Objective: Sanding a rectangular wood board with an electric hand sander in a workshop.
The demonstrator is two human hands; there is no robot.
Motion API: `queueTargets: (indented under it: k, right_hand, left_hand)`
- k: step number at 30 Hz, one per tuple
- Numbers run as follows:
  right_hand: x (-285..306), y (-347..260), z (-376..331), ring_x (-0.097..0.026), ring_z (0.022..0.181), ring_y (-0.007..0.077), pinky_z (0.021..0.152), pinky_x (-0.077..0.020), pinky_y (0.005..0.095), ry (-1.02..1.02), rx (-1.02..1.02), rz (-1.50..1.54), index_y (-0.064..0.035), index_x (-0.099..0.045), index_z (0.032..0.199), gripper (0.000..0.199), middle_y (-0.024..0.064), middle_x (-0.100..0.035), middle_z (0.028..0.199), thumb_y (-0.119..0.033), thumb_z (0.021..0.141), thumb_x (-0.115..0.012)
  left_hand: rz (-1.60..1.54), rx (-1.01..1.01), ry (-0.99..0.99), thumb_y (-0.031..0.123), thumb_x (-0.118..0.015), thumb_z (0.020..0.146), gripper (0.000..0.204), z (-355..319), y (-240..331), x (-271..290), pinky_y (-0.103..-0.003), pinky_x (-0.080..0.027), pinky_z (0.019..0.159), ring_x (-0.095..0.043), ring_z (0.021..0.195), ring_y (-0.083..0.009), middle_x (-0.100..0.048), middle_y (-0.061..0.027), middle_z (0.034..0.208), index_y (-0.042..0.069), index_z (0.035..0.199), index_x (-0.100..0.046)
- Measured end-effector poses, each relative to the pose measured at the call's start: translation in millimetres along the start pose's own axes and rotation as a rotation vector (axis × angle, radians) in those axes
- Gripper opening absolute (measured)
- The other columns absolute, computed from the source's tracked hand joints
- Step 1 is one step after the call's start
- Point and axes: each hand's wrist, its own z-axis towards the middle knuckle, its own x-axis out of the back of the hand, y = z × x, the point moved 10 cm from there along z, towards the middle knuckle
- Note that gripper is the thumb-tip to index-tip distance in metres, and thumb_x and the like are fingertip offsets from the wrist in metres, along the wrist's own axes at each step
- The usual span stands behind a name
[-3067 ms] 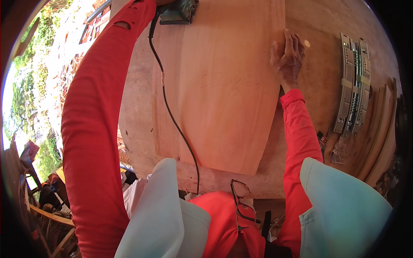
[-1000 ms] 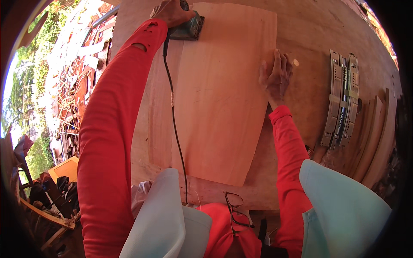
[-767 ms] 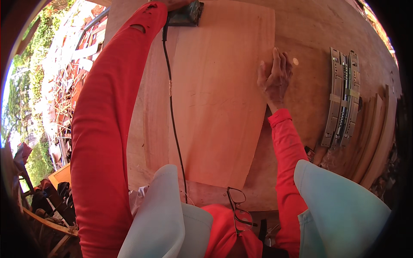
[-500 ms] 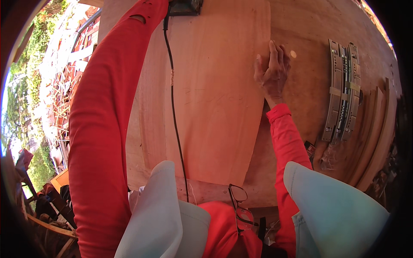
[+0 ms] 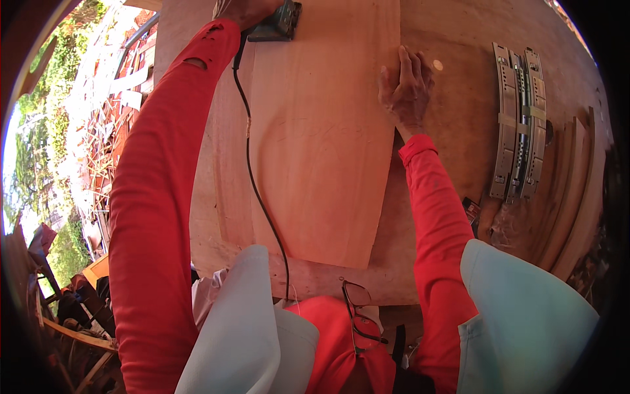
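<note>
At the far left end of a long reddish-brown wooden board (image 5: 321,184), my left hand (image 5: 246,9) grips an electric sander (image 5: 278,26), dark green and black. The sander's flat base rests on the board, and the frame's top edge cuts off part of my hand. A black power cord (image 5: 258,190) runs from the tool back over the board toward my body. My right hand (image 5: 408,92) lies on the board's right edge, fingers stretched forward and thumb apart, holding nothing. Faint pencil-like marks show on the board's middle.
Under the board is a wider wooden work surface (image 5: 453,138). Metal drawer slides (image 5: 518,125), bundled with tape, lie on its right side, beside long wooden strips (image 5: 567,197). A small dark box (image 5: 470,209) sits near my right forearm. Eyeglasses (image 5: 361,315) hang at my chest.
The sander has come nearer to me along the board, and my left hand now shows more. My right hand stays on the board's edge. The whole view has shifted slightly.
</note>
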Motion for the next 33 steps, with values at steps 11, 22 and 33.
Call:
queueTargets:
  k: [11,22,33]
  right_hand:
    - [-1,2,0,-0.046,0.137,0.0366,0.111,-0.0363,0.0547,-0.023,-0.016,-0.051,-0.0060,-0.058,0.136,0.057,0.0087,-0.059,0.141,-0.035,0.088,-0.068]
    - [-3,-1,1,-0.043,0.140,0.0356,0.115,-0.0319,0.0561,-0.027,-0.016,-0.031,-0.0065,-0.057,0.139,0.056,0.0093,-0.058,0.141,-0.034,0.091,-0.065]
    - [8,16,7,-0.042,0.140,0.0375,0.116,-0.0331,0.0542,-0.079,-0.004,0.035,-0.0088,-0.054,0.143,0.057,0.0106,-0.057,0.142,-0.032,0.093,-0.063]
  left_hand:
    - [-0.045,0.056,-0.024,0.034,-0.080,0.075,0.047,-61,-7,4,-0.046,-0.052,0.073,-0.065,0.083,-0.0349,-0.064,-0.0198,0.089,0.001,0.099,-0.057]
    - [0.164,0.057,-0.027,0.042,-0.074,0.081,0.051,-120,-16,14,-0.049,-0.053,0.088,-0.067,0.099,-0.0408,-0.067,-0.0197,0.110,0.006,0.114,-0.058]
    - [0.166,0.158,-0.021,0.044,-0.072,0.081,0.056,-177,-29,26,-0.055,-0.055,0.085,-0.068,0.100,-0.0461,-0.063,-0.0228,0.121,0.005,0.118,-0.056]
